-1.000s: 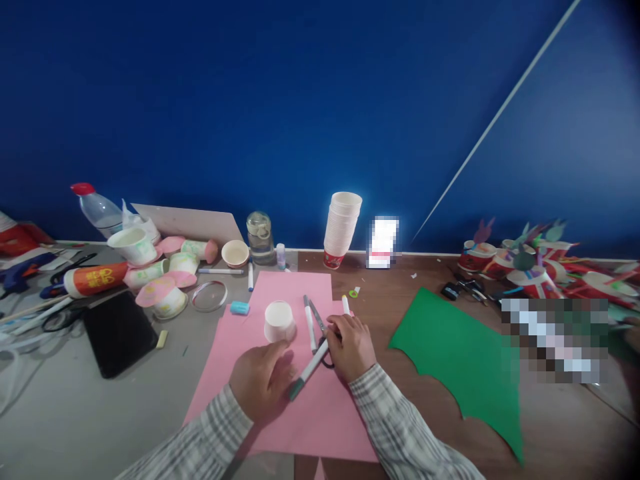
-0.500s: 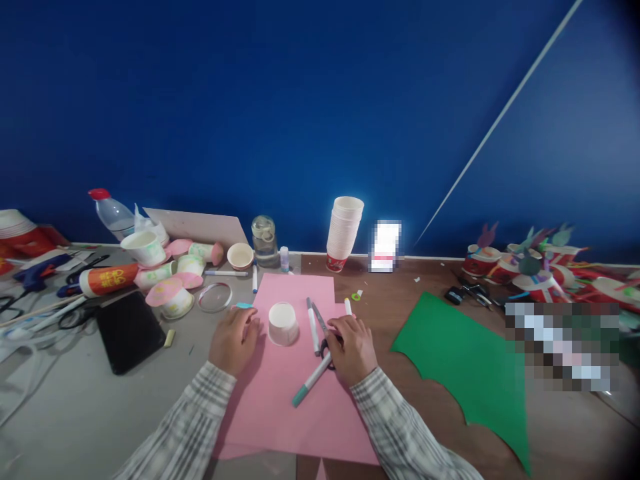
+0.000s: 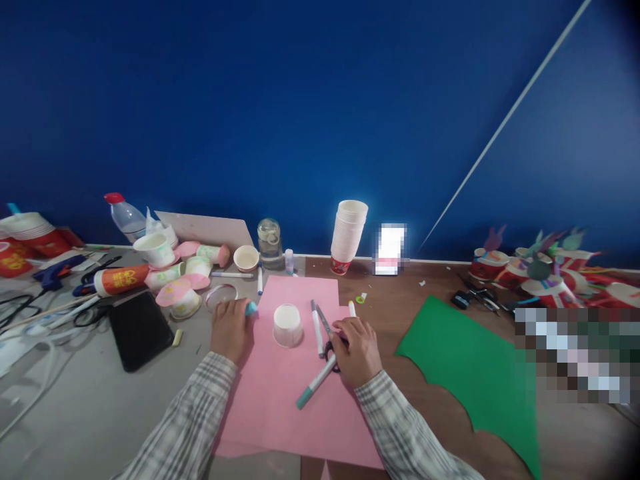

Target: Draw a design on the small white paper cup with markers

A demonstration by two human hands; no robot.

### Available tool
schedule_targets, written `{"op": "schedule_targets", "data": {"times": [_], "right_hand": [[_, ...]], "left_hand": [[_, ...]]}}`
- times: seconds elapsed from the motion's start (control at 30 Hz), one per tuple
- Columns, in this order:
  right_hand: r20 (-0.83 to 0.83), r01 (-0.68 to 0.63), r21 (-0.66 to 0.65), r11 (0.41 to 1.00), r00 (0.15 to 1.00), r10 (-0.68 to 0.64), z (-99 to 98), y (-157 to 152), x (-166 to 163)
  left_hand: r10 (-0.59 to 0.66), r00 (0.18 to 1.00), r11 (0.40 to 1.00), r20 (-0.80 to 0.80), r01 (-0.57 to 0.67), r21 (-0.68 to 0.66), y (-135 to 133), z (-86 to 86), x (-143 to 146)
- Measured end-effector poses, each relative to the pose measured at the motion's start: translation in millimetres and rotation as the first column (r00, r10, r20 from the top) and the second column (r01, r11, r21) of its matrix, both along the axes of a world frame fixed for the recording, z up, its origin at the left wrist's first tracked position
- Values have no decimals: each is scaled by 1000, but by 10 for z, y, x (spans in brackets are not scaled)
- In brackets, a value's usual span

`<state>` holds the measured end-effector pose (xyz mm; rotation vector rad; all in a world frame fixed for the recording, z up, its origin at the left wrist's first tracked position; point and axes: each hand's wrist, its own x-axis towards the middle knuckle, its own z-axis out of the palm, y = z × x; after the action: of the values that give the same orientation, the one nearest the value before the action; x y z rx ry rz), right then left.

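Observation:
My left hand (image 3: 230,330) reaches left of the pink paper sheet (image 3: 280,400), its fingers curled over a small light-blue object (image 3: 251,308) by the sheet's edge. An upside-down white paper cup (image 3: 288,325) stands on the sheet between my hands. My right hand (image 3: 357,350) rests on the black-handled scissors (image 3: 327,333), fingers curled around the handles. A teal-capped marker (image 3: 315,384) lies slanted under that hand. Two more white markers (image 3: 317,328) lie beside the scissors.
A green paper sheet (image 3: 475,373) lies to the right. A stack of paper cups (image 3: 347,235) and a glass jar (image 3: 269,240) stand at the wall. Decorated cups (image 3: 175,270), a black tablet (image 3: 140,328), a clear ring (image 3: 221,293) and a bottle (image 3: 125,215) crowd the left. Red cup crafts (image 3: 540,277) sit far right.
My left hand moved from the sheet's front up and left to the light-blue object and closed over it. My right hand stayed on the scissors. The view shifted slightly.

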<state>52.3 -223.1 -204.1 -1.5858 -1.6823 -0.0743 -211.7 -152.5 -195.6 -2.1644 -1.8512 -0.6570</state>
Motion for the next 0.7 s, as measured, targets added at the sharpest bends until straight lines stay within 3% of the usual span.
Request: {"op": "schedule_targets", "data": {"times": [0.13,0.33,0.7], "right_hand": [[-13,21,19,1000,1000,-21,-6,14,10],[-19,19,21,1000,1000,-19,-32,22,4],[-43,97,14,995,994,-96,-50,93,163]], "left_hand": [[5,999,1000,33,-5,12,9,-8,5],[-89,993,995,78,92,-37,-20,-56,52],[-167,972,983,165,177,-46,-42,3,94]]}}
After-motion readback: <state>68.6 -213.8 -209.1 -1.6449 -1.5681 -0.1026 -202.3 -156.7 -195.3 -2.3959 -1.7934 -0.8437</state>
